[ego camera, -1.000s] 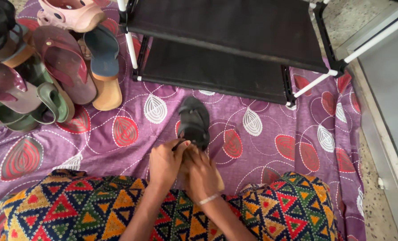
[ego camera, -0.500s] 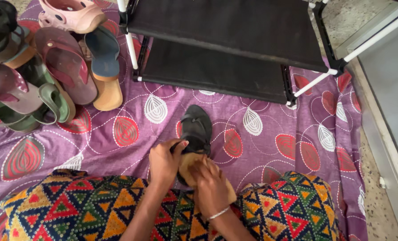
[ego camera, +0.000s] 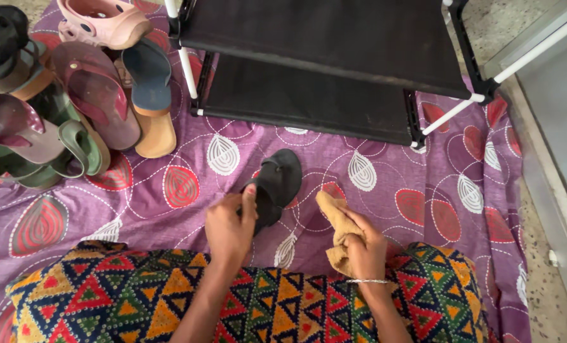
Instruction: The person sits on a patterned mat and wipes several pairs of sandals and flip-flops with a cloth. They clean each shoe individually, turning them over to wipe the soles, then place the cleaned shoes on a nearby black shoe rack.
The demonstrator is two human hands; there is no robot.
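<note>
Nearest to us we see our lap in a cloth of bright triangles [ego camera: 283, 305], with both forearms reaching out over it. Our left hand [ego camera: 229, 225] is closed on the heel end of a black sandal [ego camera: 274, 184], fingers wrapped over its edge and the index finger laid along the side; the sandal rests tilted on the purple bedsheet [ego camera: 385, 190], its toe pointing away from us toward the rack. Our right hand [ego camera: 363, 248], with a thin bangle at the wrist, is clenched around a tan cloth [ego camera: 337, 222], which is bunched in the fist and sticks out past the fingers toward the sandal, just beside it but not touching it. The sheet, printed with red and white leaf shapes, spreads under everything. Farther off on our left we see a pile of footwear [ego camera: 61, 101]: green and maroon sandals, a blue flip-flop with a tan sole, a pink clog at the top. Straight ahead stands a black shoe rack [ego camera: 309, 70] with white tubes and two fabric shelves. At the far right lies a speckled floor [ego camera: 541, 279].
</note>
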